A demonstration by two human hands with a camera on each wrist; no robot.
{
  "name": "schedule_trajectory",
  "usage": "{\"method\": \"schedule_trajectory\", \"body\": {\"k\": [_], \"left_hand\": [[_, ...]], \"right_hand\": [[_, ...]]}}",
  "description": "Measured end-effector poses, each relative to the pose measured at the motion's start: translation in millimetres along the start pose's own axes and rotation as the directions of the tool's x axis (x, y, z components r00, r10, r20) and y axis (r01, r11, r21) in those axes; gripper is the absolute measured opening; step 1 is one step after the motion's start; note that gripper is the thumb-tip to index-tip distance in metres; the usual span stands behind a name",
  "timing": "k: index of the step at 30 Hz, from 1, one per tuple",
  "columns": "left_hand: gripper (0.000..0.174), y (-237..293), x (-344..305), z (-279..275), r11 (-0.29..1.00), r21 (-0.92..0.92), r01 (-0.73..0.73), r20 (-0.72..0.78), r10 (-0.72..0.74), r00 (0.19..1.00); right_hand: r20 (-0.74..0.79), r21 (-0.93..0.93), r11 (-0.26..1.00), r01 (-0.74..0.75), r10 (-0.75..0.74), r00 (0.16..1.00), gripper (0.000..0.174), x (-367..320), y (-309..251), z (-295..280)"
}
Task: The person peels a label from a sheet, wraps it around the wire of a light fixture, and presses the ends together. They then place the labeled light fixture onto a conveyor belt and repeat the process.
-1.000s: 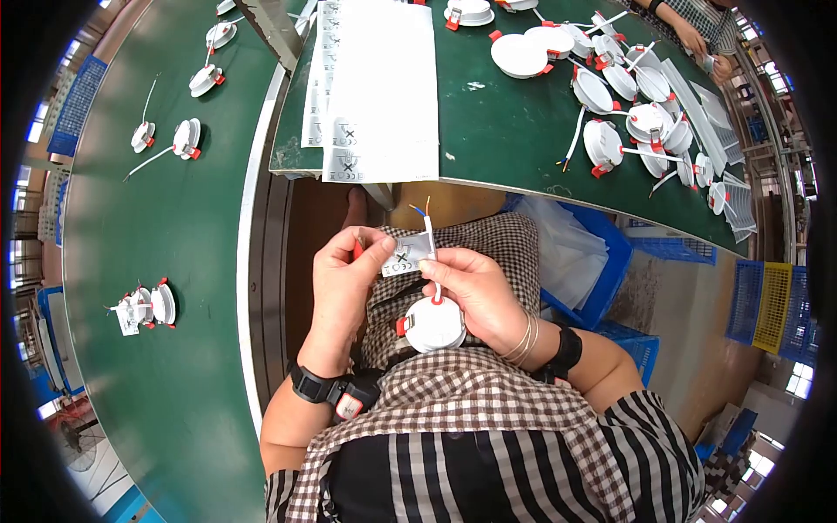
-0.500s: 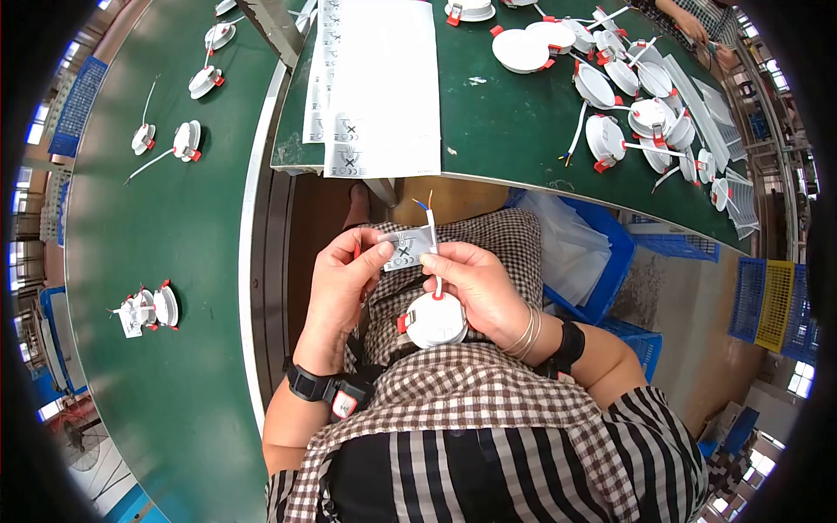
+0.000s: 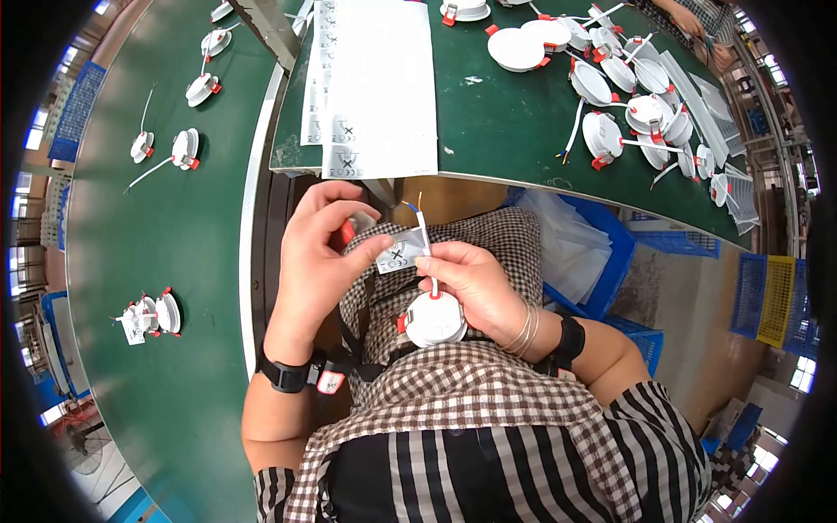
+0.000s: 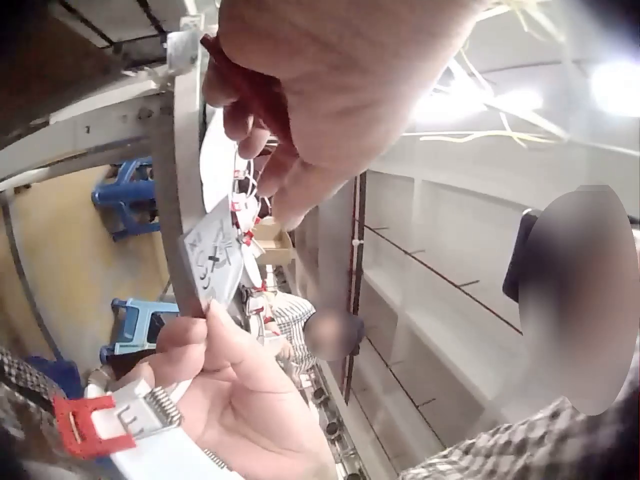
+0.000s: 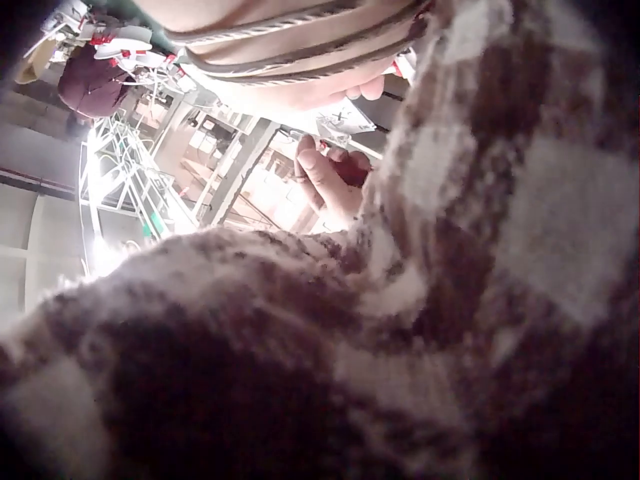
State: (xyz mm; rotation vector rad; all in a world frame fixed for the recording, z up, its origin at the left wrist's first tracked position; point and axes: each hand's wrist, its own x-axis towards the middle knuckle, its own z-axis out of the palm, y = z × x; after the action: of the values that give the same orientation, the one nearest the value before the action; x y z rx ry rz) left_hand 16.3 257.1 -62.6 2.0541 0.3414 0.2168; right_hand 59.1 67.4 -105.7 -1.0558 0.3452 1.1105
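Note:
My right hand (image 3: pixel 475 283) pinches a silver-grey printed label (image 3: pixel 403 253) at the white cable (image 3: pixel 425 228) of a round white downlight (image 3: pixel 434 319). The label sticks out from the cable like a flag; bare blue and brown wire ends show above it. Below the fingers the downlight rests against my lap, its red spring clip (image 4: pixel 95 425) clear in the left wrist view. My left hand (image 3: pixel 318 248) is raised just left of the label, fingers curled round a slim red object (image 4: pixel 255 95), mostly hidden in the palm. The left thumb tip is close to the label's edge.
Sheets of labels (image 3: pixel 379 96) overhang the front edge of the green table (image 3: pixel 488 131). Many downlights (image 3: pixel 602 135) are piled to the right of them. More lie on the green bench (image 3: pixel 183 235) at left. A blue crate (image 3: pixel 610 261) with plastic bags stands right of my knees.
My left hand has let go of the label's left end and moved up and left, its fingers spreading from the thumb. The right hand keeps its pinch almost in place.

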Motion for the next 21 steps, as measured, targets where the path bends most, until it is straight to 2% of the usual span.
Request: {"method": "schedule_trajectory", "body": {"k": [2, 6, 8, 17, 21], "left_hand": [[0.028, 7, 8, 1, 0.995, 0.102, 0.017, 0.172, -0.034, 0.985], [0.03, 9, 10, 10, 0.997, 0.071, -0.025, 0.266, 0.005, 0.964], [0.03, 6, 11, 14, 0.999, 0.032, -0.033, 0.275, 0.023, 0.961], [0.028, 6, 12, 17, 0.997, 0.076, -0.024, 0.297, 0.0, 0.955], [0.024, 7, 11, 18, 0.999, 0.044, 0.017, 0.345, -0.031, 0.938]], "right_hand": [[0.004, -0.016, 1.0, 0.019, -0.019, 1.0, 0.02, -1, -1, 1], [0.029, -0.093, 0.995, 0.043, -0.041, 0.999, 0.018, -5, -6, 5], [0.036, -0.082, 0.995, 0.049, -0.046, 0.998, 0.017, -6, -6, 5], [0.051, -0.085, 0.995, 0.044, -0.04, 0.998, 0.018, -8, -7, 3], [0.062, -0.075, 0.995, 0.06, -0.055, 0.997, 0.018, -8, -6, 2]]}}
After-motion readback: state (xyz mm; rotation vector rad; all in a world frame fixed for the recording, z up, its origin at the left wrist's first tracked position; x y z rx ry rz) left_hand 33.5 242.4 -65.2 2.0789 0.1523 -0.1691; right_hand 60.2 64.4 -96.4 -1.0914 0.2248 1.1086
